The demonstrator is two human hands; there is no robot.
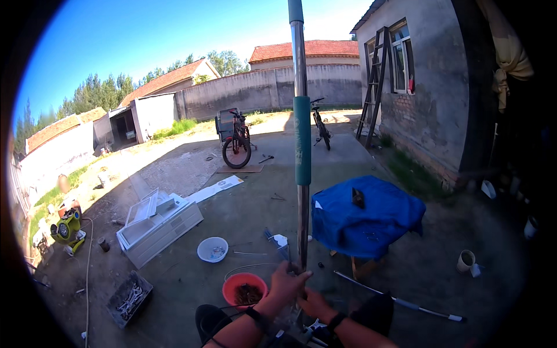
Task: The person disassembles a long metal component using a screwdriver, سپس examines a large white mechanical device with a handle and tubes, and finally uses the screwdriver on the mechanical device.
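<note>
A shiny metal pole (302,220) with teal sleeves stands upright in front of me, running from between my knees up past the top of the view. My left hand (283,289) is closed around its lower part. Just below and to the right, my right hand (317,307) also grips the pole, its fingertips partly hidden. Between my legs, the pole's foot is dark and hard to make out. By my left forearm sits a red bowl (230,284) of small brownish pieces. A blue-handled tool (277,243) lies on the ground just beyond the pole.
To the right, a blue cloth (371,223) drapes over a low stand. Another pole (400,300) lies near my right knee. Leftward are a white bowl (204,253), a black tray (145,283) of wrenches and a white cabinet-like unit (154,246). Bicycles (237,152) stand farther off.
</note>
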